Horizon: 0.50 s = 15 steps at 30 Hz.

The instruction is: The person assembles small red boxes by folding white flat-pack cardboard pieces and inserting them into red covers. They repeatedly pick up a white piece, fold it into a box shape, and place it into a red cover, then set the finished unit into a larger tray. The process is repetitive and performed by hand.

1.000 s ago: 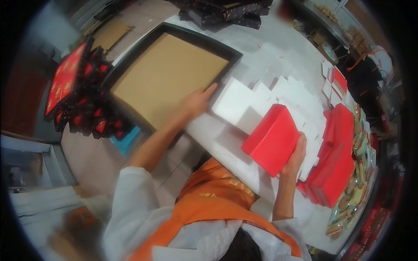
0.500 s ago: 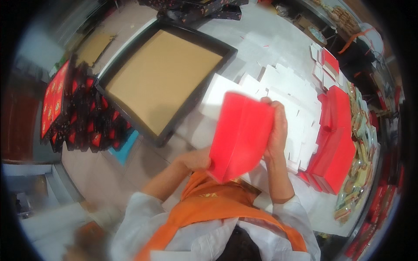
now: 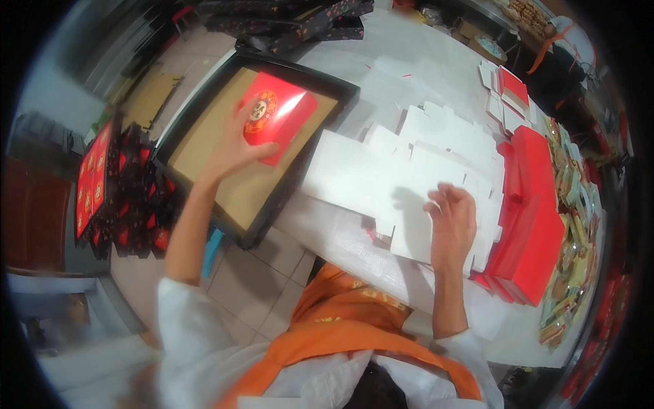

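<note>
My left hand [image 3: 240, 142] is closed around a red box [image 3: 286, 112] with a round patterned emblem on its face. That box is over the far part of a large black-rimmed tray [image 3: 347, 92] with a brown cardboard bottom. Whether the box touches the bottom I cannot tell. My right hand [image 3: 453, 221] hovers above a spread of flat white box blanks [image 3: 368, 174], fingers apart and curled slightly, holding nothing. To the right of the blanks is a pile of folded red boxes [image 3: 535, 225].
Packets in clear wrapping [image 3: 569, 262] line the table's right edge. Dark patterned trays [image 3: 293, 24] are stacked at the back. Left of the table stands a stack of trays filled with red boxes [image 3: 95, 177]. A person in an orange-strapped apron [image 3: 571, 44] bends at the far right.
The red piece I held in both hands is no longer between them. My left hand has moved up and left over the tray with a red box. My right hand has opened, lower over the blanks.
</note>
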Tool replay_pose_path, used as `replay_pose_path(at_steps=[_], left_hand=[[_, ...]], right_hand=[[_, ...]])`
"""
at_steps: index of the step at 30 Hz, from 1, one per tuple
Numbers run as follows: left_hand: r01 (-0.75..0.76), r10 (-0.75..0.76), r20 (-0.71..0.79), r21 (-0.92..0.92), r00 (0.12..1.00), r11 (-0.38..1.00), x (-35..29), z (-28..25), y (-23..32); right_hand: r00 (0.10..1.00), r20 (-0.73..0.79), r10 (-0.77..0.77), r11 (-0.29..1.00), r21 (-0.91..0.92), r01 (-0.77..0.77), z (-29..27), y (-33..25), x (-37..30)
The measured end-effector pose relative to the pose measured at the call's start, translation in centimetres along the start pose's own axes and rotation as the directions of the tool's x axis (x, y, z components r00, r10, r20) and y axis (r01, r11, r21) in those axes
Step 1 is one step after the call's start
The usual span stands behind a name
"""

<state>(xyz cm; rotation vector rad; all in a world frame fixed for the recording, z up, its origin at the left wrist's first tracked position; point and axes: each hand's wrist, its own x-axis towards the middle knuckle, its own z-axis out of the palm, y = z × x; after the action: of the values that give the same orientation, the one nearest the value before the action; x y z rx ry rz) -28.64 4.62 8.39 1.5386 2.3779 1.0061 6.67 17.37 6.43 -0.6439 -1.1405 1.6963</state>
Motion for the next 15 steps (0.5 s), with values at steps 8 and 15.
replay_pose_path(at_steps=[8, 15], left_hand=[[-0.003, -0.061, 0.14, 0.422, 0.988, 0.907, 7.5, 11.3, -6.0], [-0.044, 0.064, -0.147, 0.137, 0.987, 0.99, 7.8, 13.6, -6.3]], right_hand=[[0.999, -0.031, 0.044, 0.886, -0.461, -0.053, -5.1, 2.8, -0.8], [0.984, 0.047, 0.174, 0.806, -0.581, -0.114, -5.3, 2.5, -0.5]])
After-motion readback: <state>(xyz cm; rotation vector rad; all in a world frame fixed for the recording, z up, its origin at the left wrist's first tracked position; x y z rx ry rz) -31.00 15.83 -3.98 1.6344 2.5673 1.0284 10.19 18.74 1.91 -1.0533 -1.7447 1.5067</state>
